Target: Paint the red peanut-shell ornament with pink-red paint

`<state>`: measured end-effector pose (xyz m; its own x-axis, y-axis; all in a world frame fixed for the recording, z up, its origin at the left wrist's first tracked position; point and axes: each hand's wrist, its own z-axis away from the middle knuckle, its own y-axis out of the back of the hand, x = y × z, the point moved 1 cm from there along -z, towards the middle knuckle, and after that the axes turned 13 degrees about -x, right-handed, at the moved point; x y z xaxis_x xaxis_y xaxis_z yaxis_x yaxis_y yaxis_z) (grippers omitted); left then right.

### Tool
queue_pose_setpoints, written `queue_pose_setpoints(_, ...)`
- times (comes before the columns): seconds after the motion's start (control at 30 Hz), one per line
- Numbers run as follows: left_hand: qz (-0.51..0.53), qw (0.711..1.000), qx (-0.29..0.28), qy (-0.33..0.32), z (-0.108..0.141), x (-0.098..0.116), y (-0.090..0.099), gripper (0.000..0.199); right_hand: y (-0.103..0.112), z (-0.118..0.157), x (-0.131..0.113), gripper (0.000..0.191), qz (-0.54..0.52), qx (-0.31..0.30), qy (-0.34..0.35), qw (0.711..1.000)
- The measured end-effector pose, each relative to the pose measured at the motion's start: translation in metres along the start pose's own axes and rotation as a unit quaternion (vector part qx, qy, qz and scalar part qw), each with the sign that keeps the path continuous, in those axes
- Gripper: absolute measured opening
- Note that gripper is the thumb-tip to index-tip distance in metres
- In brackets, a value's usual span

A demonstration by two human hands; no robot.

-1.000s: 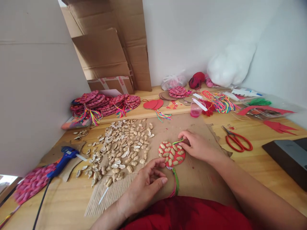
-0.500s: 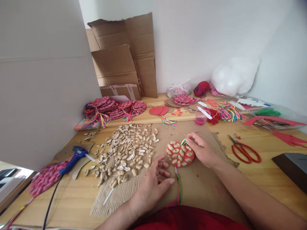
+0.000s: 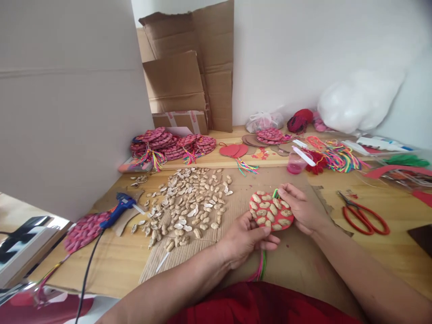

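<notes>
A round red disc covered with peanut shells (image 3: 271,210) is held up between my two hands. My left hand (image 3: 248,238) grips its lower left edge, thumb on the front and fingers underneath. At the upper right, my right hand (image 3: 301,204) pinches the disc's edge by a green cord loop (image 3: 276,193). Pink and green tassel cords (image 3: 261,265) hang below the disc, partly hidden by my left hand. Left of my hands, a wide heap of peanut shells (image 3: 199,198) lies on cardboard (image 3: 236,182).
A blue glue gun (image 3: 118,209) rests by a pink braided disc (image 3: 83,231) at left, its cable trailing off the front. Red-handled scissors (image 3: 366,216) lie at right. Behind are braided discs (image 3: 158,141), red discs (image 3: 233,150), a pink cup (image 3: 297,162) and coloured cords (image 3: 342,157).
My left hand has moved from beside the disc onto its lower left edge. The disc is now raised and tilted in both hands. The camera view has shifted right.
</notes>
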<state>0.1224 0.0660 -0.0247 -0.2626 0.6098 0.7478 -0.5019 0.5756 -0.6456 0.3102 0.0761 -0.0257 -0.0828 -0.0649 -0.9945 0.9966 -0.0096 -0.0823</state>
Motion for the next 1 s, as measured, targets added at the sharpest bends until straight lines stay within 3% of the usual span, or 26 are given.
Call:
queue_pose_setpoints(0.27,0.002,0.998,-0.044,0.048,0.001,-0.005,0.014,0.04,-0.003,0.0,0.001,0.038,-0.054,0.036,0.007,0.998)
queue_pose_setpoints(0.67,0.04,0.996,0.002,-0.076,0.002,0.01,0.017,0.04,0.018,-0.007,0.003,0.041,-0.036,0.142,0.031,0.989)
queue_pose_setpoints(1.0,0.052,0.995,0.018,-0.086,-0.003,0.006,0.021,0.043,0.056,-0.018,0.006,0.058,0.022,0.292,0.083,0.953)
